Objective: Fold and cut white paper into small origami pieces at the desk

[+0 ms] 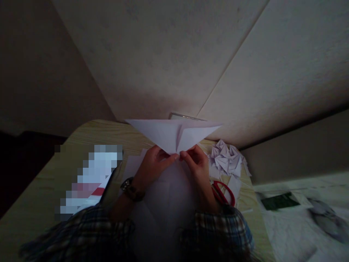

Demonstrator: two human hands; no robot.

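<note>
A folded sheet of white paper (160, 133) is held up in front of me, shaped like a wide triangle with its point toward me. A crease or flap runs down its middle. My left hand (158, 162) pinches it near the lower point, thumb in front and fingers behind. On the other side of the point, my right hand (195, 160) pinches it between thumb and fingers. The two thumbs are close together. More white paper (163, 200) lies on the table below my hands. The fingers behind the paper are partly hidden.
On the wooden table (89, 133), a pile of folded white paper pieces (226, 158) sits at the right. Red-handled scissors (231, 194) lie beside my right wrist. A device with a lit, blurred-out screen (92, 182) rests at the left. The wall (163, 72) stands behind the table.
</note>
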